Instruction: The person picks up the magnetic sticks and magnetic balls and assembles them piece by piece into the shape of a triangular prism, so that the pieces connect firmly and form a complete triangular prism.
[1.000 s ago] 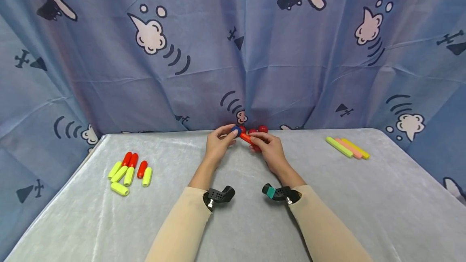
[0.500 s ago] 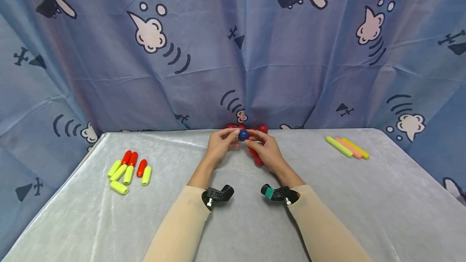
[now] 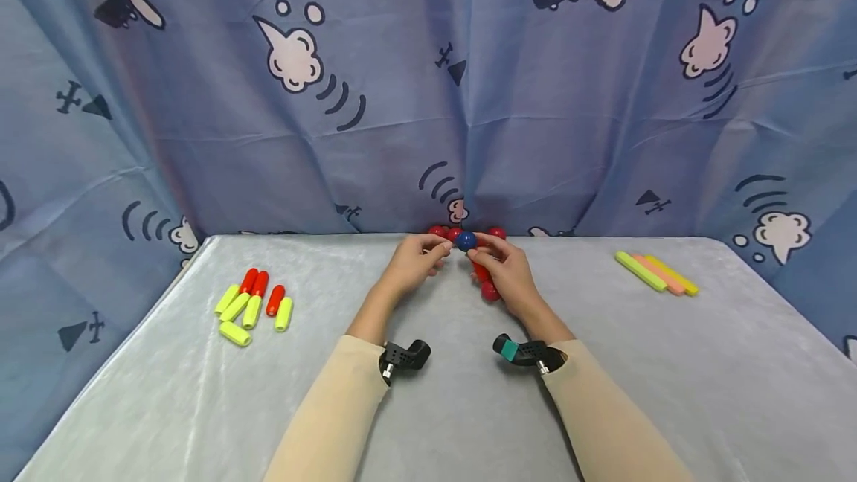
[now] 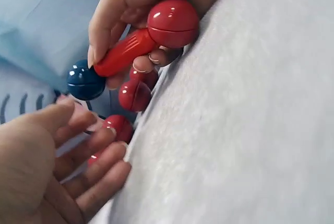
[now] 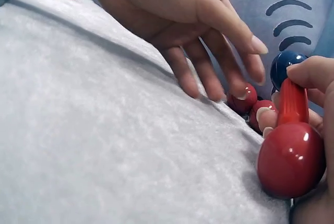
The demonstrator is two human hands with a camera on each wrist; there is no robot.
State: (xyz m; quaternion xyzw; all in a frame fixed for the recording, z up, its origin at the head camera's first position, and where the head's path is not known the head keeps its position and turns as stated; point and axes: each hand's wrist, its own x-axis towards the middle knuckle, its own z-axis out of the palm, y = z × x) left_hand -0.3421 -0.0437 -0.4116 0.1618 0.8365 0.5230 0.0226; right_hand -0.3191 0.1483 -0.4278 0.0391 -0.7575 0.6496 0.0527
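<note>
A red rod [image 4: 125,52] has a glossy red ball [image 4: 173,23] at its near end and a blue ball [image 4: 86,80] at its far end. My right hand [image 3: 510,274] pinches this rod between thumb and fingers, at the back of the table. Just left of the blue ball is my left hand [image 3: 411,265], its fingers loosely spread with nothing between them. In the left wrist view that hand [image 4: 62,164] is apart from the ball. Behind the hands, several red balls [image 4: 134,96] lie along the back edge, partly hidden by fingers.
Short yellow tubes [image 3: 251,312] and red pieces [image 3: 275,300] lie on the left of the table, some joined. On the right lie a yellow-green rod [image 3: 640,271], a salmon rod and a yellow rod, side by side. A patterned blue curtain [image 3: 375,95] hangs behind the table.
My left hand held the blue ball while it met the rod's end; its fingers have since let go and drawn left. The right hand still grips the rod. The head view has shifted slightly.
</note>
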